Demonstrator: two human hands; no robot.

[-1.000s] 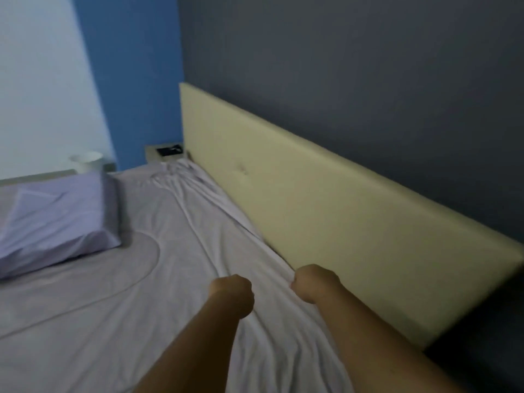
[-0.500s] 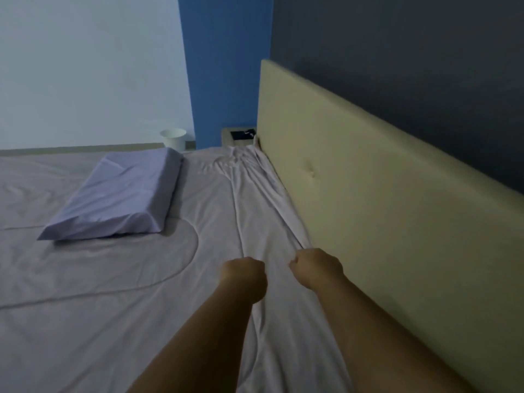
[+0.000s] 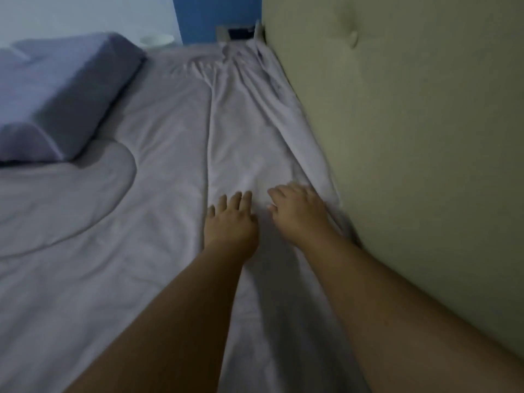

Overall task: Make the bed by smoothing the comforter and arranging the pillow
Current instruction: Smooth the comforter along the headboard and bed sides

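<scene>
A: Start wide: the pale lilac-grey quilted comforter (image 3: 158, 171) covers all the bed in view, mostly flat, but long folds bunch along its edge where it meets the tall cream padded headboard (image 3: 411, 137) on the right

B: And the pillow?

A: The lavender rectangular pillow (image 3: 56, 89) lies on top of the comforter at far left, well apart from the headboard, so by my reading it's not yet arranged

B: Now the hands, because that's the change

A: Half a second ago both were closed fists bunching the fabric near the headboard. Now the left hand (image 3: 229, 219) lies flat, fingers straight and spread, palm down on the comforter beside a stitched seam. The right hand (image 3: 297, 211) is just beside it, fingers extended too, pressing the fabric next to the headboard; its far edge is blurred

B: So nothing held?

A: Nothing gripped by either. Tugging seems over, smoothing has begun. The ridges running toward the far corner look like the next job, then the pillow

B: Anything small?

A: A white round cup (image 3: 156, 40) beyond the pillow, and a small bedside stand (image 3: 226, 31) at the far corner, its dark item too small to tell
</scene>
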